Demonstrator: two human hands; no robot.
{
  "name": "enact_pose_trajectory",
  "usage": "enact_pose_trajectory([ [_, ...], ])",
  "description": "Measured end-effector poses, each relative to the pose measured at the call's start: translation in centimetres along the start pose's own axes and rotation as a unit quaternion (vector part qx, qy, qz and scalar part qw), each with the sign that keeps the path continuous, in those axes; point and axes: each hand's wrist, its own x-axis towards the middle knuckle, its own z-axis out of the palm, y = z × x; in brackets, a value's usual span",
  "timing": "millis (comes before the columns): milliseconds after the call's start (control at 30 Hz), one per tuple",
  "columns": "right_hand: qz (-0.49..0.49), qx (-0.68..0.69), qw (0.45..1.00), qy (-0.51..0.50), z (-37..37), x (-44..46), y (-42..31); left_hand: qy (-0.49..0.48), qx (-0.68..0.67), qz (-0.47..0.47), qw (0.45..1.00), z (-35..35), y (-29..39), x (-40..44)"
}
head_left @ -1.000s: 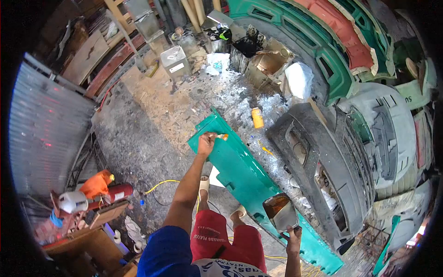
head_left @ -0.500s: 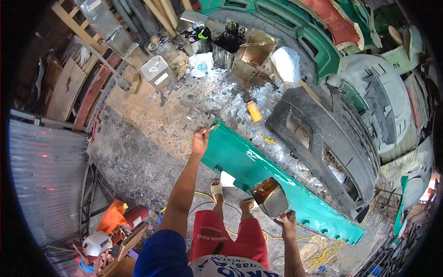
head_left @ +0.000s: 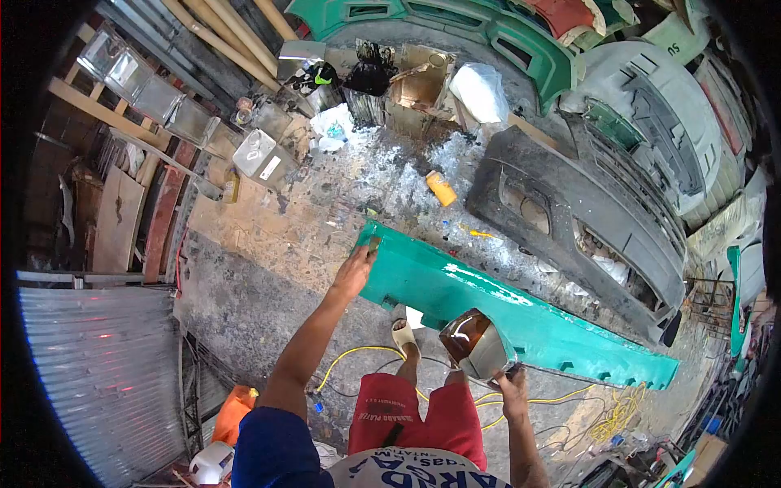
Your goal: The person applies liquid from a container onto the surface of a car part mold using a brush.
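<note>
A long green panel (head_left: pixel 455 297) lies diagonally across the middle, with wet-looking glossy streaks along its upper edge. My left hand (head_left: pixel 354 272) is closed on a small brush (head_left: pixel 373 246) at the panel's left end; the brush tip is hard to make out. Over the middle of the panel, my right hand (head_left: pixel 511 389) grips a shiny container (head_left: pixel 496 355) by its near edge. Brown liquid shows inside the container, which is tilted.
A dark grey bumper (head_left: pixel 561 220) lies beyond the panel on the right. An orange-yellow can (head_left: pixel 441 189) is on the floor. Yellow cable (head_left: pixel 622 415) lies coiled at the lower right. A square tin (head_left: pixel 264 159) and an open box (head_left: pixel 419 81) stand farther back.
The view has turned, and the panel now lies flatter across it. My left hand has moved with the brush from the panel's surface to its left end. My right hand still holds the container.
</note>
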Motion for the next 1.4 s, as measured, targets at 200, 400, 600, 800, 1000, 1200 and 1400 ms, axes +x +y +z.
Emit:
enact_pose_trajectory([
  [200,-0.04,0.063,0.995,0.07,1.0,-0.6,0.3,0.052,0.042,0.07,0.995,1.7,-1.9,1.1],
  [400,-0.035,0.076,0.993,0.078,1.4,-1.4,-0.1,-0.055,0.073,0.081,0.993,2.5,-3.0,-1.8],
  [600,-0.003,0.015,0.999,0.033,0.7,-1.2,1.1,-0.052,0.013,0.02,0.998,-2.7,-1.7,0.9],
  [800,-0.019,0.02,0.999,0.027,0.7,-1.1,1.7,-0.066,-0.052,-0.012,0.996,0.8,-3.8,2.1],
  [1000,-0.013,0.032,0.999,0.017,1.3,-1.4,-0.1,-0.076,-0.214,-0.093,0.969,-1.4,-3.5,-1.4],
  [1200,-0.015,0.031,0.999,0.006,1.4,-0.3,0.7,-0.052,-0.164,-0.065,0.983,-2.3,-1.7,-1.3],
  [1400,-0.035,0.055,0.997,0.047,2.2,-0.9,0.2,0.023,-0.076,-0.005,0.997,2.0,-1.6,1.4],
])
